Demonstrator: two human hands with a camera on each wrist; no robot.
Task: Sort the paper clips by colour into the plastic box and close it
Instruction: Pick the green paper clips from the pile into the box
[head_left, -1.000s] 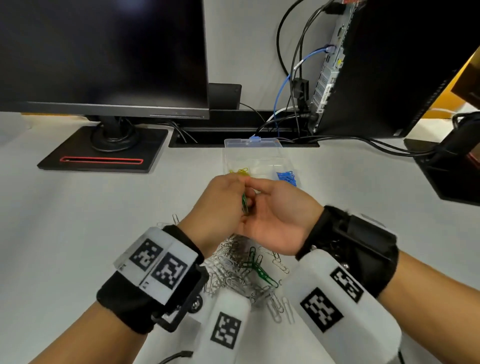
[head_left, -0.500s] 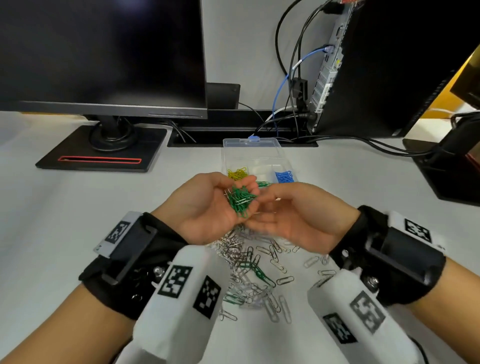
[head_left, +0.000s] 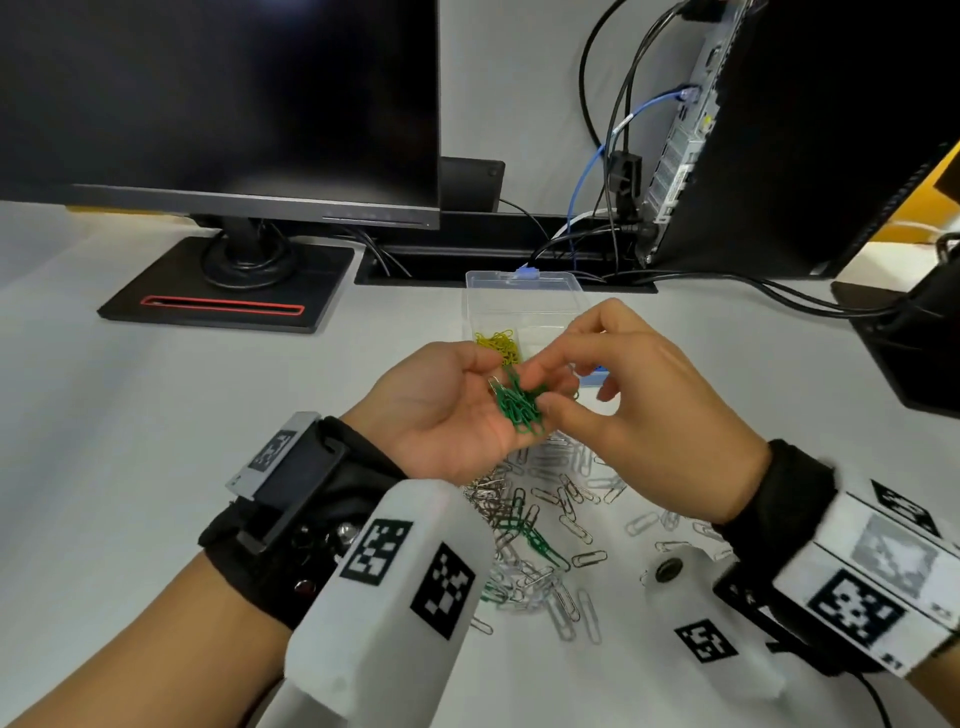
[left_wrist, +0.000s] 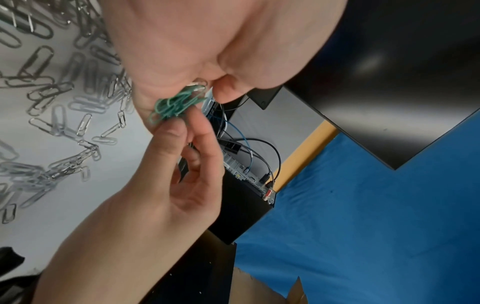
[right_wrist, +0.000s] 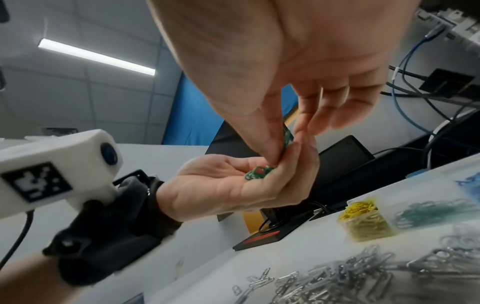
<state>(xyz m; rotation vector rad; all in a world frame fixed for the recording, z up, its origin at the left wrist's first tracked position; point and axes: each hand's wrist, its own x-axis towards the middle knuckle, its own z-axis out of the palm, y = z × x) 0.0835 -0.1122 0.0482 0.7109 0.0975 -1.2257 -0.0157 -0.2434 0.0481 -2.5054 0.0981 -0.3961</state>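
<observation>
Left grip (head_left: 447, 410) cups green paper clips (head_left: 519, 405), palm up; right grip (head_left: 639, 395) pinches them.

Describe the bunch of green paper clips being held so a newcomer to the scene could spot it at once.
Start at the black monitor on the white desk, then look in front of the clear plastic box to the two hands raised above the desk. The bunch of green paper clips lies in the cupped left hand, with the right hand pinching at it. The pile on the desk below is mostly silver paper clips.
</observation>
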